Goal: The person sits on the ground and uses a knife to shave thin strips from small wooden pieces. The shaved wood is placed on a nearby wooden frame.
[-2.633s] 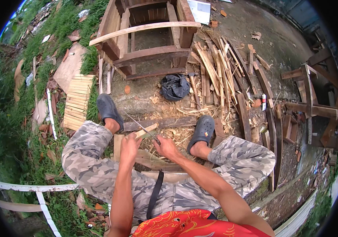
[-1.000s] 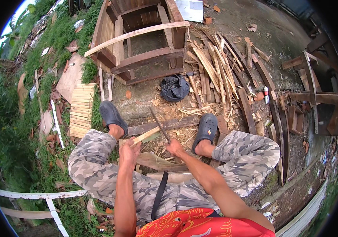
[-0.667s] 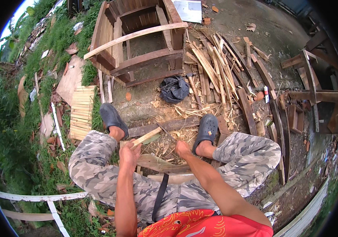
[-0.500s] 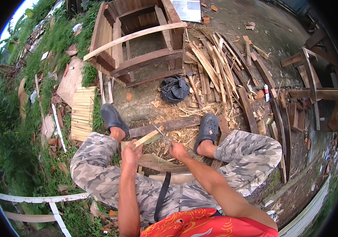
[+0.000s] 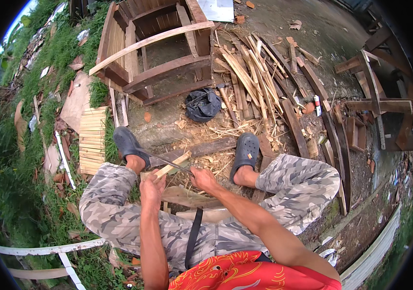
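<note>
My left hand (image 5: 152, 189) is closed round the lower end of a short pale wood strip (image 5: 173, 165), which slants up and to the right between my knees. In my closed right hand (image 5: 203, 179) is a knife with a long thin dark blade (image 5: 180, 167). The blade points up and left and crosses the strip; I cannot tell how deep it touches. Its handle is hidden in my fist. Beneath both, a dark plank (image 5: 196, 149) lies on the ground between my feet, with pale wood shavings (image 5: 209, 162) around it.
Ahead stands a wooden frame (image 5: 167, 72) with a pale strip across it. A black bag (image 5: 202, 104) and a hammer (image 5: 227, 102) lie before it. Right of these is a pile of split sticks (image 5: 252, 79). Cut pale strips (image 5: 93, 140) lie in a row at left.
The knife blade has swung from pointing steeply up to lying flatter across the strip. My right hand has come slightly left, and the whole view has shifted a little.
</note>
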Available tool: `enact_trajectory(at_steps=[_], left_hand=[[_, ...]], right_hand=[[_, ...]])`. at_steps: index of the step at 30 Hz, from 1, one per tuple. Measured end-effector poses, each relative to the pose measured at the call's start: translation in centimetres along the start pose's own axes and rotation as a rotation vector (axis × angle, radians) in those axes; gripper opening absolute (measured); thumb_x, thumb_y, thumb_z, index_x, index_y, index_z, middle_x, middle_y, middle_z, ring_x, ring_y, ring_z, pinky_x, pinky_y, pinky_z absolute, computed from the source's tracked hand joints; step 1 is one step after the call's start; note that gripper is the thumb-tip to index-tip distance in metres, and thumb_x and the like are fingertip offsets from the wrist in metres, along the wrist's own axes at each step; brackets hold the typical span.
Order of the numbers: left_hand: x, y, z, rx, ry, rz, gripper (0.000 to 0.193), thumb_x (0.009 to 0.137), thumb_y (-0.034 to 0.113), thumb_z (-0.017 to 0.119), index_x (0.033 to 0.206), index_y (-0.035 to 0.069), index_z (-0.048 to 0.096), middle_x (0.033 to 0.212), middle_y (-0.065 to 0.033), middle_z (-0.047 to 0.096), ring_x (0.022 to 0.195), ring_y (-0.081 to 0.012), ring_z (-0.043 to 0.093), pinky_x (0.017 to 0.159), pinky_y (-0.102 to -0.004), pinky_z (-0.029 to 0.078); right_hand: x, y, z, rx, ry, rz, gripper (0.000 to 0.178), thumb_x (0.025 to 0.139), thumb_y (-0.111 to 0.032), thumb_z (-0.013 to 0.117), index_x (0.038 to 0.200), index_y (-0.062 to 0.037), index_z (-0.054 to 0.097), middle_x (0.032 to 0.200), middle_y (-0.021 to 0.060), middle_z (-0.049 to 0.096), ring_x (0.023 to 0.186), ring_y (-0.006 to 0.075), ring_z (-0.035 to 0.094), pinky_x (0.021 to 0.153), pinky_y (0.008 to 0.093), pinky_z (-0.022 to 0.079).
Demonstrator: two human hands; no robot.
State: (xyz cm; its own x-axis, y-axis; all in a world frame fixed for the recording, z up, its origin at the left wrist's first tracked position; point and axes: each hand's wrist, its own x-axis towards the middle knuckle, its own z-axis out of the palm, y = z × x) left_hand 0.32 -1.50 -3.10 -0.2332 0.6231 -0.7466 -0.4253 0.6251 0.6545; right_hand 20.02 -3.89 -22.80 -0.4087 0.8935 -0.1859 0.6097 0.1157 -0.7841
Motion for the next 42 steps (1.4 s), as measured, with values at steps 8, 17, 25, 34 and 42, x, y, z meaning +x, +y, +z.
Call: enact_trajectory(at_steps=[8,17,25,34,42], left_hand=[[-0.4,0.4,0.6,0.036,0.001,-0.017,0.049,0.096,0.012,0.042,0.139,-0.01,0.044,0.136,-0.0272,0.048,0.127,-0.0364,0.053,0.107,-0.0405,0.042],[0.1,0.2,0.1,0.003,-0.025,-0.036,0.048,0.096,0.012,0.042,0.139,-0.008,0.044,0.138,-0.0259,0.047,0.127,-0.0361,0.053,0.107,-0.0404,0.041],[-0.4,0.0,0.5,0.033,-0.009,-0.02,0.053,0.09,0.013,0.043,0.138,-0.009,0.043,0.134,-0.0231,0.051,0.123,-0.0326,0.055,0.107,-0.0413,0.039],[-1.7,-2.0,0.2,0.153,-0.051,0.021,0.056,0.091,0.007,0.039,0.144,-0.01,0.04,0.139,-0.022,0.05,0.132,-0.0311,0.051,0.106,-0.0343,0.042],[-3.7,-5.4,0.9,0.593,-0.142,0.148,0.055,0.097,0.016,0.043,0.147,-0.007,0.037,0.143,-0.0228,0.049,0.134,-0.0332,0.049,0.111,-0.0361,0.037]], right_hand=[[-1.5,2.2,0.2,-0.147,-0.172,0.54,0.029,0.089,-0.018,0.057,0.111,0.0001,0.057,0.091,0.0273,0.069,0.089,0.0451,0.067,0.077,0.0521,0.054],[-0.9,2.1,0.6,-0.117,-0.088,0.566,0.029,0.092,-0.024,0.058,0.108,-0.0005,0.062,0.088,0.03,0.067,0.087,0.045,0.067,0.075,0.0527,0.053],[-0.9,2.0,0.8,0.006,-0.003,0.391,0.027,0.089,-0.027,0.059,0.102,-0.0033,0.06,0.078,0.0284,0.066,0.079,0.0482,0.066,0.074,0.0545,0.054],[0.0,2.7,1.0,0.049,-0.131,0.595,0.034,0.088,-0.026,0.059,0.107,0.0016,0.063,0.094,0.0283,0.069,0.092,0.0448,0.066,0.083,0.0525,0.053],[-1.3,4.5,0.5,0.071,-0.151,0.618,0.033,0.086,-0.032,0.062,0.111,-0.0113,0.064,0.097,0.022,0.07,0.095,0.0416,0.067,0.083,0.0498,0.053]])
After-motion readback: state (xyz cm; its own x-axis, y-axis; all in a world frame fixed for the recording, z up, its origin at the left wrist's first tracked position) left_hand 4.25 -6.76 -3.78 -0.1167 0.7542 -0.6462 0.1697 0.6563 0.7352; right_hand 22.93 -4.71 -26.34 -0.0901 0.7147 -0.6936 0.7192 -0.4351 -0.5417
